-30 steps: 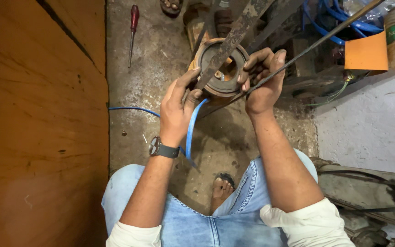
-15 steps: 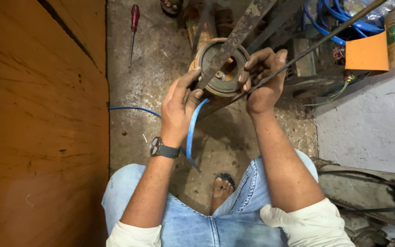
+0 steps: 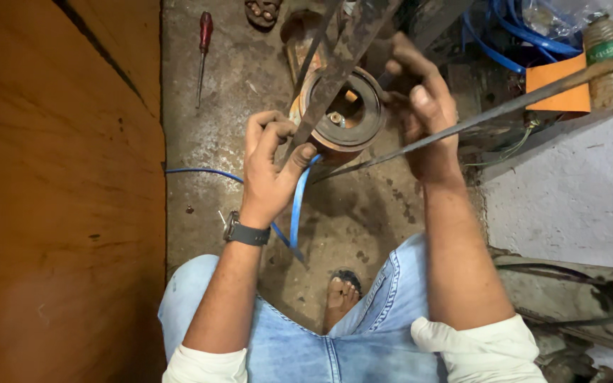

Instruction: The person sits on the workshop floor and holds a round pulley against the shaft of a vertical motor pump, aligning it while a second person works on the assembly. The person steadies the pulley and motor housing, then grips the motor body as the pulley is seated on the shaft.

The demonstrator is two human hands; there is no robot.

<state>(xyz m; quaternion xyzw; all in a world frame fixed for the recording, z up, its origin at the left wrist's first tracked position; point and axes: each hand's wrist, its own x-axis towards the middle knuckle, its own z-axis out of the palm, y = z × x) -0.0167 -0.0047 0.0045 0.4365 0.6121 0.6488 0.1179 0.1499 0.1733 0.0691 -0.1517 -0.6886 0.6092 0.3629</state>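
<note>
left hand (image 3: 269, 167) pinching blue strap (image 3: 297, 206) | right hand (image 3: 420, 117) gripping round rusty metal housing (image 3: 342, 113) | gritty concrete floor (image 3: 228, 128)

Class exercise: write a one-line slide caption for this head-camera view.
Left hand and right hand grip a round rusty metal part crossed by a flat bar, above a stained concrete floor.
</note>
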